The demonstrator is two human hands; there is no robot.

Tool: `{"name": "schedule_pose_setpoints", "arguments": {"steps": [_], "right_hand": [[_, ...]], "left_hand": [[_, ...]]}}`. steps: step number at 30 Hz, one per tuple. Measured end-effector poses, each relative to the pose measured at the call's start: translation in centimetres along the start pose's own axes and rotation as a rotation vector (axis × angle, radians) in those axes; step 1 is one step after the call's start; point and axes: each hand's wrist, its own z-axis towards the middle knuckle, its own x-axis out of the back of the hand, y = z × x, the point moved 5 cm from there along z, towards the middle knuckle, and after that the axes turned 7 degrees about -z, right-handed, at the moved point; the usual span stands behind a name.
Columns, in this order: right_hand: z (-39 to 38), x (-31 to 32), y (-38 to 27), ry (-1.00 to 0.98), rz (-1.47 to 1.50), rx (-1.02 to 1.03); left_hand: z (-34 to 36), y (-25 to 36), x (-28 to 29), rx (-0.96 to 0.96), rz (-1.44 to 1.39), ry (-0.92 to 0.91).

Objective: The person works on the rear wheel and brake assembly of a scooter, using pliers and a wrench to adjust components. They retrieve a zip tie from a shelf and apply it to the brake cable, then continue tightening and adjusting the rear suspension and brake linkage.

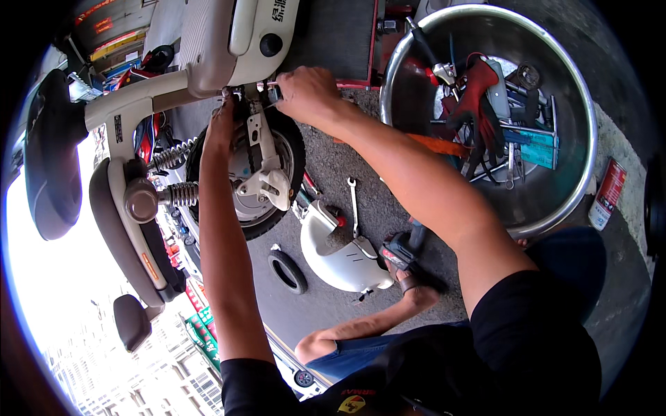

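Observation:
A cream scooter [246, 28] fills the upper left, with its wheel [295, 166] and silver swing arm [267, 184] below the body. My left hand [220, 121] reaches in at the top of that wheel, its fingers closed on a part I cannot make out in the dark gap by the bracket [253, 125]. My right hand [305, 93] is just right of it, fingers curled at the bracket's upper end beside a small metal piece; what they grip is mostly hidden.
A steel basin [581, 90] holding tools and red-black gloves [479, 90] stands at right, near a red-white can [607, 194]. A white fender [326, 256], wrench [354, 208], loose tyre [286, 272] and cordless drill [399, 249] lie near my foot [420, 297]. A red-edged dark platform [333, 41] is beyond.

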Motion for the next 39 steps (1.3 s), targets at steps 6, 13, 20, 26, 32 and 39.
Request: {"name": "schedule_pose_setpoints", "arguments": {"steps": [6,13,20,26,32,39], "right_hand": [[0.9,1.0,-1.3,0.080,-0.036,0.036],[0.8,1.8,-1.9,0.077,-0.058,0.082],[0.5,-1.4,-2.2,-0.086,0.073,0.031],[0.5,-5.1,0.7,-0.128,0.158,-0.088],[0.2,-5.5,0.8,-0.174,0.309,-0.239],[0.5,-7.8,3.2,-0.251,0.438,-0.191]], "left_hand": [[0.9,-1.1,1.5,-0.023,-0.003,0.013],[-1.1,-1.1,-0.4,0.011,-0.047,-0.001],[-1.2,-3.4,1.0,0.115,0.038,0.120],[-2.7,-1.4,-1.4,0.097,-0.091,0.039],[0.6,-2.9,1.2,0.136,0.168,-0.001],[5.0,-5.4,1.4,0.175,-0.049,-0.149]]}}
